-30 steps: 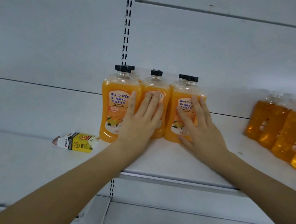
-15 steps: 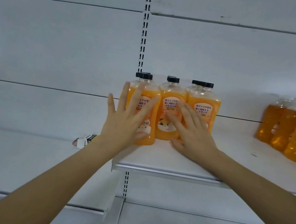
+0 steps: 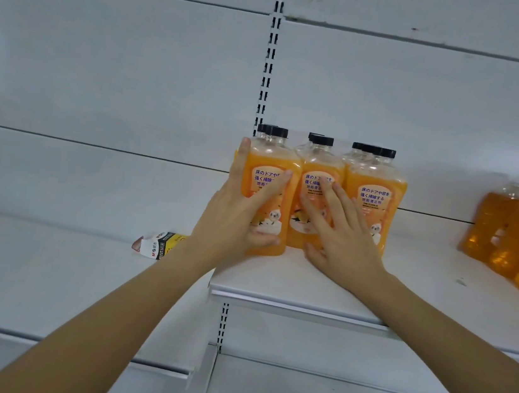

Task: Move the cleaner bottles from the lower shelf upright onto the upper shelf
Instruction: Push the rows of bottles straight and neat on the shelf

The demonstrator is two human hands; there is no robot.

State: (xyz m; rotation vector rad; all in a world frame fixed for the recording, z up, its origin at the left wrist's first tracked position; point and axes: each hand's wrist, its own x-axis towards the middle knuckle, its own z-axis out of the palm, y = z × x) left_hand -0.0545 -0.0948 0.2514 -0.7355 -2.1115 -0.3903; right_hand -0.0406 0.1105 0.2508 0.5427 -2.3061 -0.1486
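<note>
Left hand (image 3: 231, 222) grasps the nine-o'clock bottle (image 3: 277, 213) of the upright cluster on the upper shelf (image 3: 289, 287); right hand (image 3: 344, 240), fingers straight, presses the middle bottle (image 3: 321, 168).

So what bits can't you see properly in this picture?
Head view only:
- Back-row bottles: hidden behind the front ones, only caps show, so no count.
- Left front bottle and middle front bottle labels: partly covered by the left hand and right hand.
- Amber bottles: blurred, cut by the right edge.
- Small box: partly behind the left wrist, print too small.

cleaner bottles (image 3: 372, 204) on upper shelf (image 3: 272, 288), carton (image 3: 159, 244) left
</note>
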